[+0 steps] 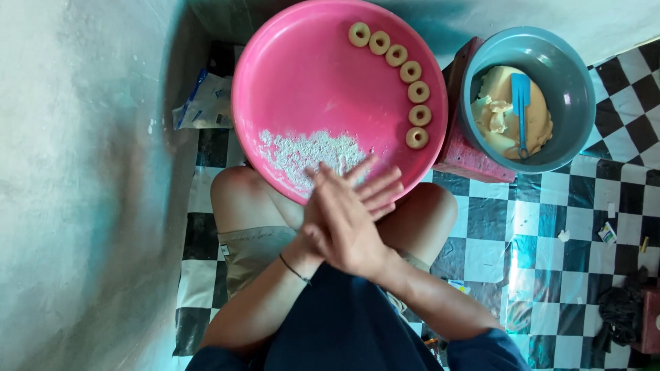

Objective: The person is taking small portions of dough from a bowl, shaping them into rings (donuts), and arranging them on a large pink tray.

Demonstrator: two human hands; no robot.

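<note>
Here the right hand lies flat across the left hand, palms pressed together, fingers straight, gripping nothing, at the six o'clock rim of the round pink plastic tray. White flour lies just beyond; seven dough rings curve along its three o'clock edge, leaving the centre bare.

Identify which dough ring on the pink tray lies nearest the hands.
The ring at the lower end of the curved row on the pink tray, just above the hands; the others lie farther up.

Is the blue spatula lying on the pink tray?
No, the blue spatula rests on the dough in the grey bowl, beside the pink tray.
</note>
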